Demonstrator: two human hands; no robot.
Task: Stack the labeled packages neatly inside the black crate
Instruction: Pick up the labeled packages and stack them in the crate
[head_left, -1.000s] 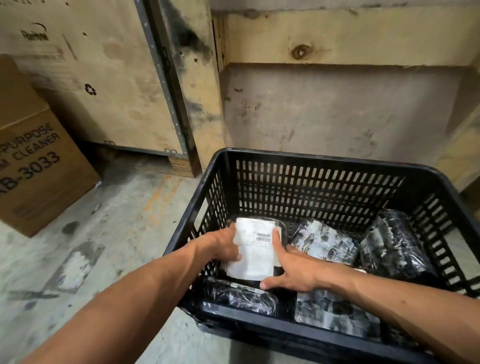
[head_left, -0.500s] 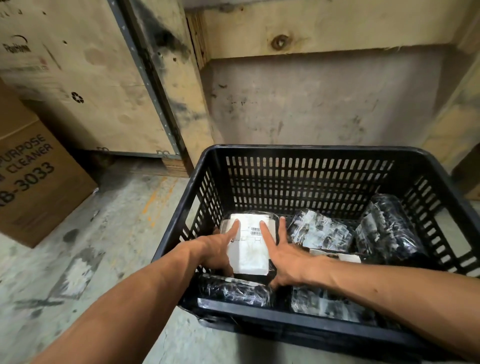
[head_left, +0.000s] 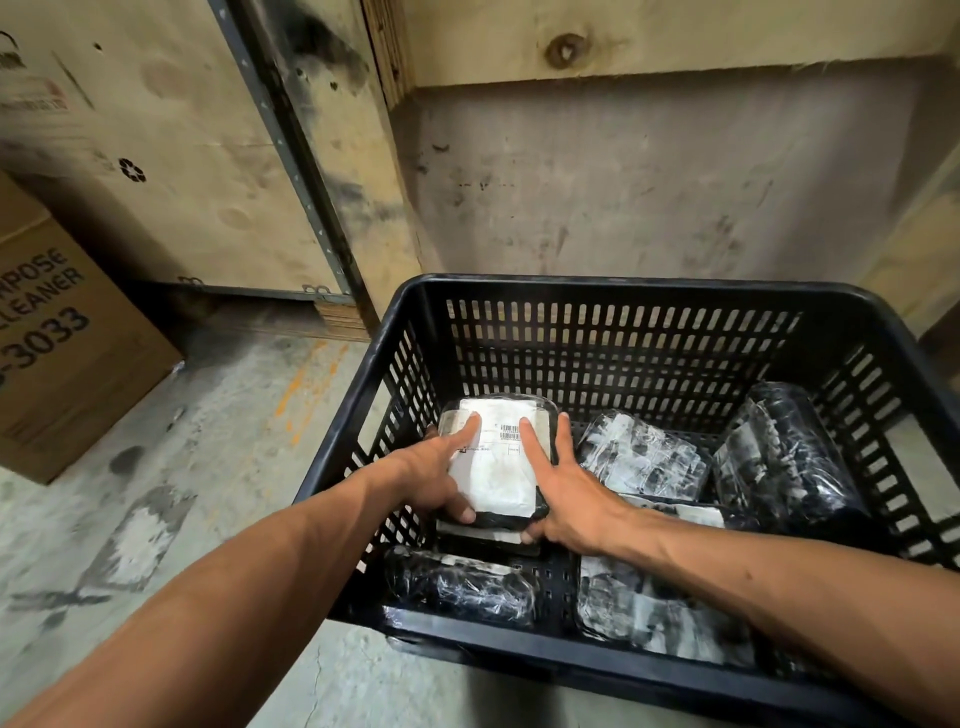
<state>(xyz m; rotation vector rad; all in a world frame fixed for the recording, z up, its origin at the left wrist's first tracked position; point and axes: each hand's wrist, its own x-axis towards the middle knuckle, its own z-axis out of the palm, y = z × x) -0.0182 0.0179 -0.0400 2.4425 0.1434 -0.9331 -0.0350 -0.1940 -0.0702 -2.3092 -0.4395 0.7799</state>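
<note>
The black crate (head_left: 623, 289) stands on the concrete floor, seen from above. At its left rear lies a labeled package (head_left: 498, 470), black with a white barcode label facing up, resting flat on another package (head_left: 488, 538). My left hand (head_left: 428, 480) holds its left side, index finger straight on the label and thumb curled at the near corner. My right hand (head_left: 569, 491) holds the right side the same way, thumb under the near edge.
Several film-wrapped black packages lie loose in the crate: one in the middle (head_left: 644, 460), one leaning at the right (head_left: 779, 457), two along the near wall (head_left: 462, 587). A cardboard box (head_left: 62, 358) stands at the left, with wooden crates (head_left: 156, 156) behind.
Both hands have lowered the labeled package from a tilted hold to lying flat at the crate's left rear. Fingers straightened over the label.
</note>
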